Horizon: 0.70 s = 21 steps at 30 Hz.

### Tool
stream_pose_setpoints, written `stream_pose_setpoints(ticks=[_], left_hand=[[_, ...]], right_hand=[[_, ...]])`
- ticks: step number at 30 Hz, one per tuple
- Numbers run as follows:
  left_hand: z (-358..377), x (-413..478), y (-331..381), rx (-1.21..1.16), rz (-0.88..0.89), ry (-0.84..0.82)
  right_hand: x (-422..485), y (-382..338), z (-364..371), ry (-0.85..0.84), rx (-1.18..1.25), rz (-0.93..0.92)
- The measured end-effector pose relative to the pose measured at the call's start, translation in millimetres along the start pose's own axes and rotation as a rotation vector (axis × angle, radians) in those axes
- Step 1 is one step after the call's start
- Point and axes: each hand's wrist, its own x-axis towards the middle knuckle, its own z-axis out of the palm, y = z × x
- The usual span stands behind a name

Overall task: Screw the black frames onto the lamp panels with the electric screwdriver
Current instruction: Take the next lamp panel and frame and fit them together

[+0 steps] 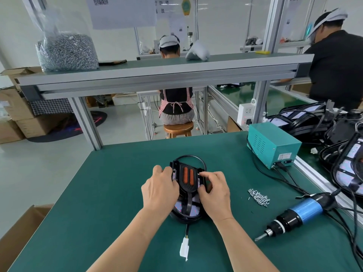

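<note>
A lamp panel (pixel 193 211) with a black frame (pixel 188 178) and two orange strips lies on the green mat in front of me. My left hand (pixel 160 190) grips the frame's left side with curled fingers. My right hand (pixel 215 190) pinches the frame's right edge, and whether a screw is between its fingertips cannot be told. The electric screwdriver (pixel 298 214), blue and black, lies on the mat to the right with its bit pointing left. A small heap of loose screws (pixel 259 197) sits between the lamp and the screwdriver. A white connector (pixel 184 248) trails from the lamp towards me.
A teal power box (pixel 273 146) stands at the right rear, cables running to the screwdriver. Several lamp assemblies (pixel 334 130) are piled on the far right. A bag of screws (pixel 66 50) sits on the overhead shelf. Two other people work behind. A cardboard box (pixel 17 232) stands at the lower left.
</note>
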Motion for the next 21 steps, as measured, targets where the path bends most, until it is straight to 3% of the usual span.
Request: stream_pose_setpoints(ticks=[7, 11, 15, 21], left_hand=[[10, 0, -4, -0.105, -0.028, -0.032], [16, 8, -5, -0.25, -0.172, -0.28], [21, 8, -11, -0.658, -0.362, -0.462], [25, 6, -11, -0.684, -0.36, -0.407]], right_hand=[[1, 5, 2, -0.014, -0.057, 0.071], [3, 5, 2, -0.042, -0.1, 0.178], [4, 4, 2, -0.092, -0.114, 0.225], [5, 4, 2, -0.114, -0.118, 0.246]])
